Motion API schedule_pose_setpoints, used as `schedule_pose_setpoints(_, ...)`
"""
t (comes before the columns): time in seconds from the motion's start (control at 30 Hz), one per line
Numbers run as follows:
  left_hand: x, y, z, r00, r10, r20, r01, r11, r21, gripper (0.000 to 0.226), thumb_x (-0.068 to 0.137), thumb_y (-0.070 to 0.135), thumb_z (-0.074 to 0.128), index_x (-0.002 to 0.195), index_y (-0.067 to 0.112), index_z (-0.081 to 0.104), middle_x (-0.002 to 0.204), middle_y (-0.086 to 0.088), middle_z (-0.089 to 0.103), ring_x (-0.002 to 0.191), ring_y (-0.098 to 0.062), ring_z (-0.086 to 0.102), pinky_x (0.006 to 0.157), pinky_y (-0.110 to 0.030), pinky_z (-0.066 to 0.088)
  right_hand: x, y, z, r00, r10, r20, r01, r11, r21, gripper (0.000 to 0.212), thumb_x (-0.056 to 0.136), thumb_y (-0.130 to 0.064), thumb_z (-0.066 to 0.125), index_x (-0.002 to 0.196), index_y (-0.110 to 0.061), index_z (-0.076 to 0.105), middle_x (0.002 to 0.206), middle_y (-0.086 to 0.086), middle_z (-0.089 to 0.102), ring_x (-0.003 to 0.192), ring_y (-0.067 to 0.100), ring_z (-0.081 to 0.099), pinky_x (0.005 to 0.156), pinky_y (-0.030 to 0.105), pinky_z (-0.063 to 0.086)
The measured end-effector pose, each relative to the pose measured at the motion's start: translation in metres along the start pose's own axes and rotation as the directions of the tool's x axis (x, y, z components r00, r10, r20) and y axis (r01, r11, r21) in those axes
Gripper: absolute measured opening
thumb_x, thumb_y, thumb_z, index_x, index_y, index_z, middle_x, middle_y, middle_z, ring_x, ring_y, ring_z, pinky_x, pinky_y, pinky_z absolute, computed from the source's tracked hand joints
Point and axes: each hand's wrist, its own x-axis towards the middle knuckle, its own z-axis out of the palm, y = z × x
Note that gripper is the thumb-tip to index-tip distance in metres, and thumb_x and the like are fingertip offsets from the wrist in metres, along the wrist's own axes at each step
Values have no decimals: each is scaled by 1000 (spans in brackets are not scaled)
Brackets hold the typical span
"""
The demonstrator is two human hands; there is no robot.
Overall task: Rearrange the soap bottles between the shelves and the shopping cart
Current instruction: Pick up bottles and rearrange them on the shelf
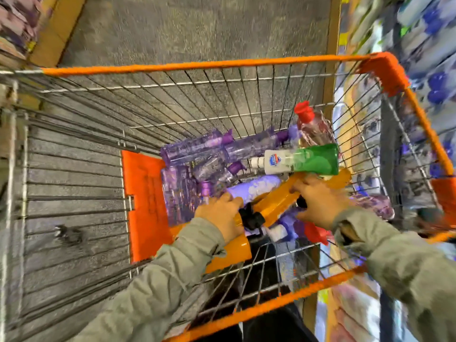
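We look down into the shopping cart (187,66), a wire basket with an orange rim standing on a rough grey concrete floor (197,28). Blurred shelves (429,45) of blue-capped bottles run along the cart's right side. At the cart's near right corner lie the soap bottles: clear purple bottles (197,149), a green bottle (313,160) and two orange ones. Our left hand (219,215) curls round the near orange bottle (232,253). Our right hand (318,201) grips the second orange bottle (278,193), just below the green one.
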Motion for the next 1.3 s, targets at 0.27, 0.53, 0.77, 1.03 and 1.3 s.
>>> schedule_pose_setpoints(0.27,50,6,43,991,-89,102,80,993,87,64,89,35,60,142,20,28,142,-8,30,128,-37,33,98,-48,38,27,16,32,988,86,127,-57,975,-216,55,85,-31,63,133,-23,38,136,9,29,129,34,33,84,43,47)
schedule_pose_setpoints(0.53,75,8,78,992,-115,45,101,967,234,57,93,29,52,144,20,27,146,-3,28,131,-33,30,100,-44,33,44,9,36,987,80,138,-23,927,-374,39,90,-26,59,128,-23,50,132,6,40,117,34,50,66,33,36)
schedule_pose_setpoints(0.77,83,8,81,993,-112,37,98,955,281,65,91,29,56,147,21,22,148,-1,28,134,-30,26,105,-45,27,49,11,35,987,66,148,-3,921,-389,38,93,-14,50,131,-17,49,129,10,40,116,35,50,68,35,37)
schedule_pose_setpoints(1.03,88,16,72,974,-157,163,81,915,395,82,87,31,63,150,18,12,154,-9,10,140,-35,10,110,-48,23,48,12,29,990,1,140,58,907,-417,34,93,-9,50,126,-14,53,126,9,46,114,31,55,69,34,39)
schedule_pose_setpoints(1.3,98,16,72,970,-156,186,81,931,356,71,89,56,47,145,16,28,148,-12,19,138,-39,11,108,-46,24,46,19,16,994,-99,40,107,941,-321,27,86,-18,60,112,-18,57,122,3,48,106,30,58,69,33,41)
